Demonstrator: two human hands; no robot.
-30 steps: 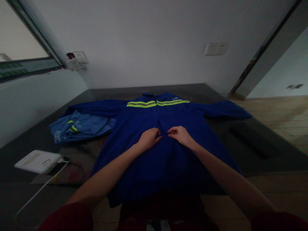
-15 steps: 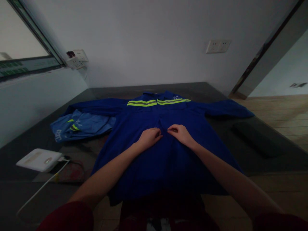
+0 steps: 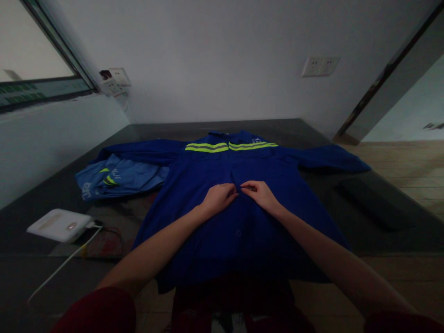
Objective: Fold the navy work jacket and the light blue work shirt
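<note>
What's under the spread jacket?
Dark table shows around the jacket; what lies beneath is covered. Whether the light-blue garment tucks under its edge, I can't tell.

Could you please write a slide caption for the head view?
Left hand and right hand, close together, at the front of a blue shirt spread on a dark table.

The left hand (image 3: 220, 198) and right hand (image 3: 258, 194) are pinching at the front of a blue shirt (image 3: 239, 222), whose yellow-striped chest is lying beyond them, while a folded lighter-blue garment (image 3: 138, 175) and a white device (image 3: 62, 225) are resting left of the hands and a dark flat object (image 3: 374, 203) is lying to their right
</note>
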